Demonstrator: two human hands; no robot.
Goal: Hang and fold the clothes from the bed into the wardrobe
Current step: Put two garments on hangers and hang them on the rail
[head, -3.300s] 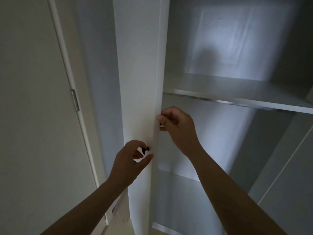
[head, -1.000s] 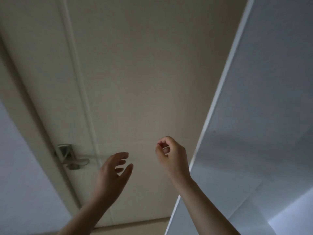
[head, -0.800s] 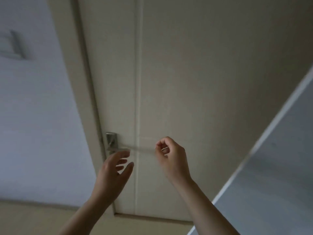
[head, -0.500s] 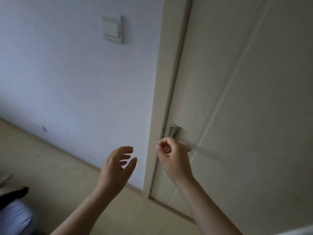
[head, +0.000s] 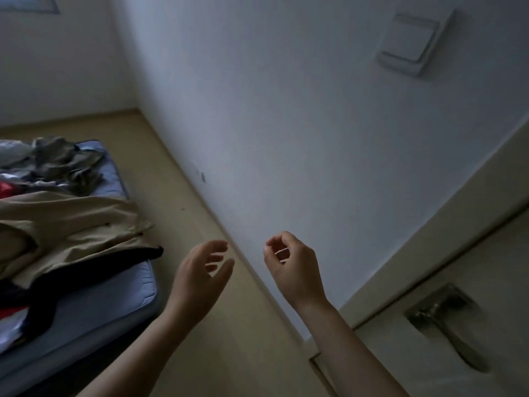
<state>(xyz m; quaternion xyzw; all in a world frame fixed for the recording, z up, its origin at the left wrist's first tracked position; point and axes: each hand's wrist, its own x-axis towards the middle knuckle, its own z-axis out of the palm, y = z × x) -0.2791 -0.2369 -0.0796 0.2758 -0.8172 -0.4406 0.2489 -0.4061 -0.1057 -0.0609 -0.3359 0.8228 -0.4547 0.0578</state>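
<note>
Both hands hang empty, left hand (head: 200,277) relaxed, right hand (head: 294,270) loosely curled; clothes (head: 71,222) at nine o'clock lie heaped on the bed (head: 114,299), apparently none hung yet.

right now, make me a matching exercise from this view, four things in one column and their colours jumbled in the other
Things:
1 light switch
2 door handle
3 large garment
4 mattress

Colours:
a dull metal grey
b blue
c white
d beige

Pairs: 1c, 2a, 3d, 4b
</note>
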